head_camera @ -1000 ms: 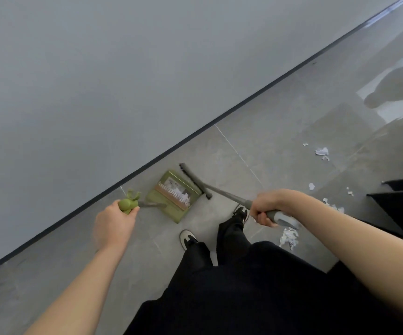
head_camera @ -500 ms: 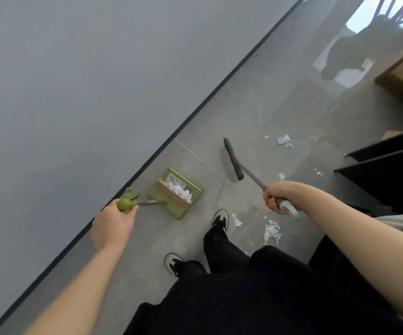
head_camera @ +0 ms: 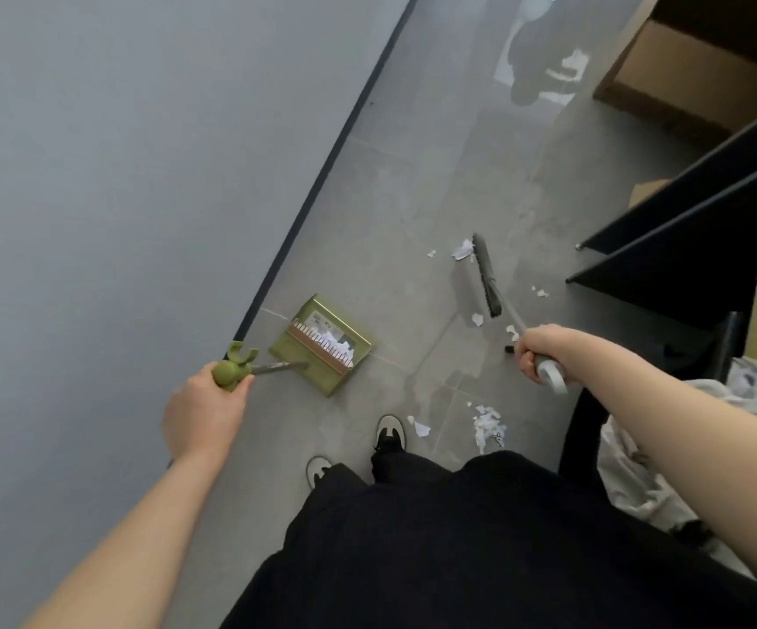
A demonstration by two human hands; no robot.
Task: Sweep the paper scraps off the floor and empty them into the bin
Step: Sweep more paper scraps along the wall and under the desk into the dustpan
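My left hand (head_camera: 202, 410) grips the green knob handle of an olive dustpan (head_camera: 322, 345) that rests on the grey floor by the wall, with white paper scraps inside it. My right hand (head_camera: 542, 356) holds the grey handle of a broom (head_camera: 485, 276), whose dark head sits on the floor out ahead, beside a white scrap (head_camera: 462, 249). More paper scraps lie loose: a crumpled pile (head_camera: 488, 424) near my right foot, one piece (head_camera: 420, 429) by my shoe, small bits (head_camera: 539, 291) to the right of the broom head.
A grey wall with a dark skirting line (head_camera: 313, 192) runs along the left. Black furniture legs (head_camera: 685, 247) and a cardboard box (head_camera: 667, 74) stand at the right. A bin with a white liner (head_camera: 649, 469) sits at my right side. My shoes (head_camera: 390, 431) stand on the floor.
The broom head has swung away from the dustpan, forward and to the right, reaching the scrap farther out. The dustpan stays put. My view has turned rightwards.
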